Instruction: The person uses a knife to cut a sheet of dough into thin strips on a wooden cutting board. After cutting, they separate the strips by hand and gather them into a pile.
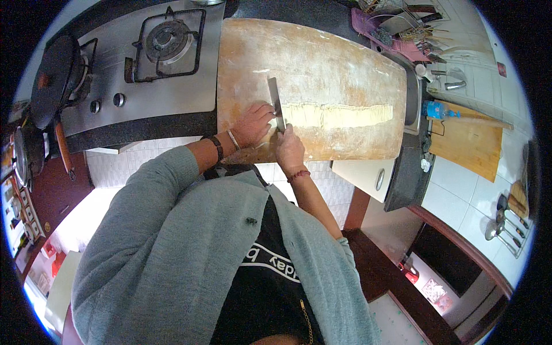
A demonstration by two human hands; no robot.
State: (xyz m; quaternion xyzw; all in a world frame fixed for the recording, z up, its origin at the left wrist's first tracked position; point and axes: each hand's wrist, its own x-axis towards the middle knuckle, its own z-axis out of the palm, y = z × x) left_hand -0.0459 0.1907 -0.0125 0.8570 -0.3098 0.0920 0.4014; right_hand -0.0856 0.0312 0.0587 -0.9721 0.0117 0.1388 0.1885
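Note:
My right hand (pixel 291 148) grips the handle of a kitchen knife (pixel 275 97), whose broad blade points away from me and is seen nearly edge-on. To the right of the blade, a long band of pale dough cut into thin strips (pixel 336 115) lies across a floured wooden board (pixel 310 56). My left hand (pixel 254 123) rests on the board left of the knife, fingers bent and fingertips close against the blade. A little pale dough shows by those fingertips; what lies beneath the palm is hidden.
Left of the board is a steel gas hob (pixel 181 95) with a lidded pan (pixel 56 82) on its far burner. At right are a sink (pixel 414 103), a blue-labelled bottle (pixel 437 110) and a leaning bamboo board (pixel 470 142). A pink rack (pixel 388 39) holds knives and chopsticks.

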